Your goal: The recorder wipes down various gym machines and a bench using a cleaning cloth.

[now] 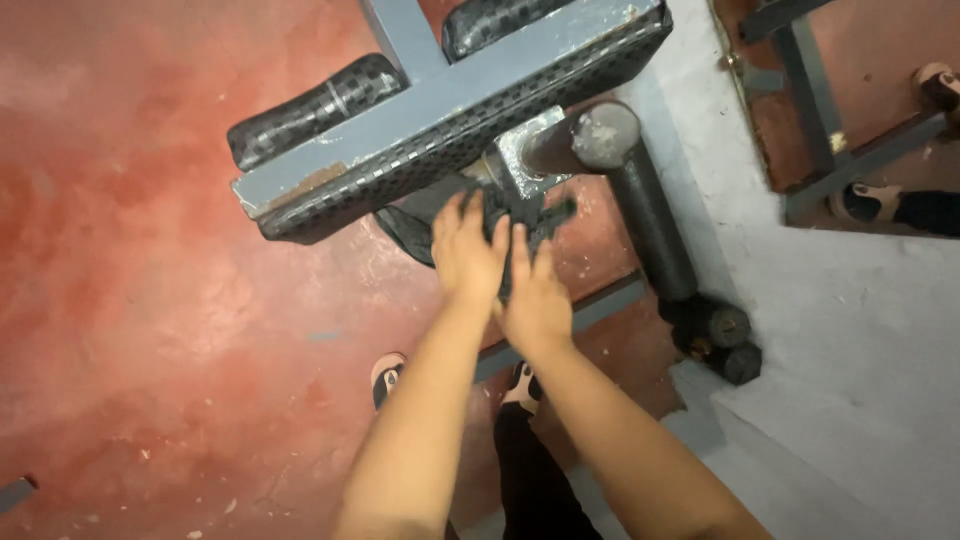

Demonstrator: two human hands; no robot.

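A grey metal gym bench frame point(440, 110) with black padded cushions point(310, 110) fills the top of the head view. Below its front edge sits a dark knob-like part point(535, 212) next to a bare metal bracket point(520, 150). My left hand point(465, 250) reaches up to this part with fingers spread against it. My right hand point(535, 295) lies just right of the left one, fingers stretched onto the same dark part. Motion blur hides whether either hand grips it.
A thick dark round post point(640, 200) slopes down to black rubber feet point(725, 345). The floor point(150, 300) is worn red, with a grey raised ledge point(850, 300) at the right. A mirror point(860, 100) shows frame bars. My feet point(385, 375) stand below.
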